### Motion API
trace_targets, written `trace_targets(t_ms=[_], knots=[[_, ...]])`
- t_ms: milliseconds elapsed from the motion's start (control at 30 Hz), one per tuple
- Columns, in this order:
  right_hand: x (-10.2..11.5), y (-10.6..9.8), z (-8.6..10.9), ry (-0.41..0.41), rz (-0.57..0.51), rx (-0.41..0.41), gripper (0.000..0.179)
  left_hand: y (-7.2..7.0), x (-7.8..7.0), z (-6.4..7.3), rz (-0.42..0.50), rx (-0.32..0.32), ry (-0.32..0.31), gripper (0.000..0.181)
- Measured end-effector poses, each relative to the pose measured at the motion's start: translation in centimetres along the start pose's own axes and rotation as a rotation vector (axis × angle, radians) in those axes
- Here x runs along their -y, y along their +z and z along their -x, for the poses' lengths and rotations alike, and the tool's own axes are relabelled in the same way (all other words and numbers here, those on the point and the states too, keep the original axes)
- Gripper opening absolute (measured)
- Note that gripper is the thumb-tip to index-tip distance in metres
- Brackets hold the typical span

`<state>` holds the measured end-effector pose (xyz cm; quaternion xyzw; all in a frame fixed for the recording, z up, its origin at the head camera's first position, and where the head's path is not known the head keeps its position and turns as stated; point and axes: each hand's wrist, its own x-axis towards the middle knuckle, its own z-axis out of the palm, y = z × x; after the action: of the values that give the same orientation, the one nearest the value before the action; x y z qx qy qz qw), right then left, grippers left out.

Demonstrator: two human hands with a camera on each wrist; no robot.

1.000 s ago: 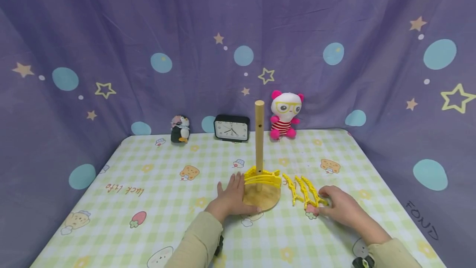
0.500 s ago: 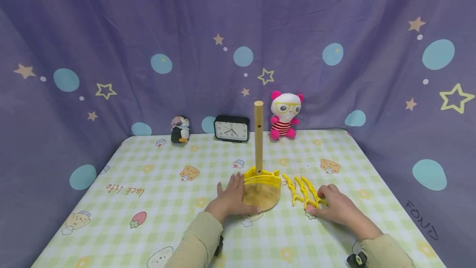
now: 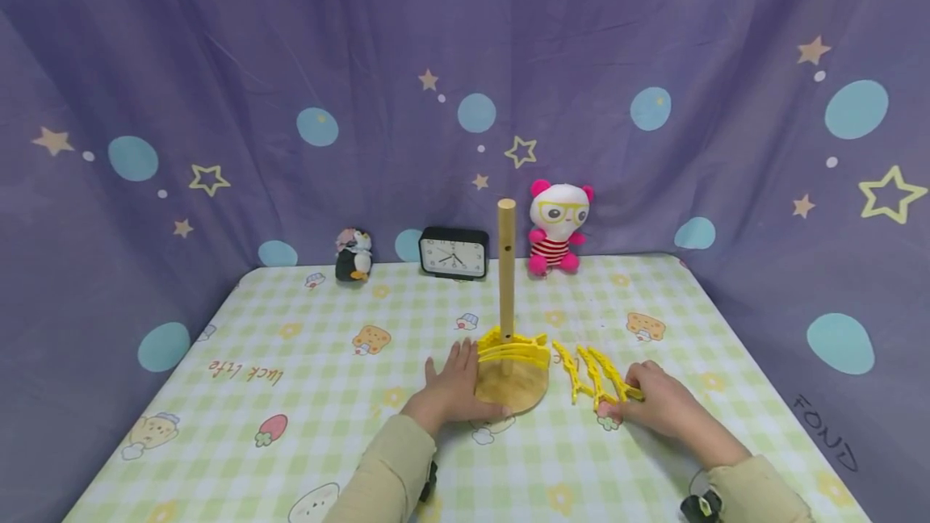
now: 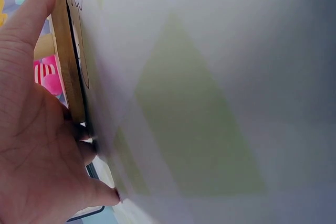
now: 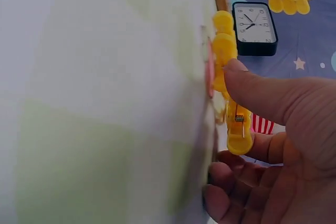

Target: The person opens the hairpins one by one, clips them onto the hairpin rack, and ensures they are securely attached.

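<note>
A wooden stand [image 3: 506, 281] with a round base [image 3: 517, 392] stands upright at the table's middle. Several yellow alligator hair clips [image 3: 519, 351] are fixed low on its post. My left hand [image 3: 452, 392] holds the base from its left side, the thumb along the front rim and the fingers at the left edge. Two more yellow clips [image 3: 568, 368] lie to the right of the base. At the near end of the rightmost clip [image 3: 616, 378], my right hand [image 3: 664, 403] pinches between thumb and fingers. A metal spring [image 5: 239, 118] shows on that clip in the right wrist view.
Along the back stand a penguin toy [image 3: 353, 255], a black alarm clock [image 3: 454, 253] and a pink-and-white panda doll [image 3: 555, 224]. A checked cloth [image 3: 327, 394] covers the table. A purple curtain [image 3: 392, 47] hangs behind and at both sides.
My right hand has shifted slightly left, its thumb and fingers drawing closer together at the end of the rightmost clip. The left hand and the stand keep their places.
</note>
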<state>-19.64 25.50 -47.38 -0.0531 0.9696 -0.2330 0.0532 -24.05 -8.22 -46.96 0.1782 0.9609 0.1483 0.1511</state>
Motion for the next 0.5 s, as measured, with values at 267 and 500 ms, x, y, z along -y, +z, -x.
trace_targets(t_ms=[267, 500], knots=[[0.2, -0.9, -0.1, -0.007, -0.086, -0.109, 0.032, 0.2, 0.0, 0.0, -0.010, -0.003, -0.004, 0.121], [1.6, -1.9, 0.1, -0.072, -0.173, -0.257, 0.036, 0.3, 0.2, -0.2, -0.019, -0.005, -0.005, 0.121]])
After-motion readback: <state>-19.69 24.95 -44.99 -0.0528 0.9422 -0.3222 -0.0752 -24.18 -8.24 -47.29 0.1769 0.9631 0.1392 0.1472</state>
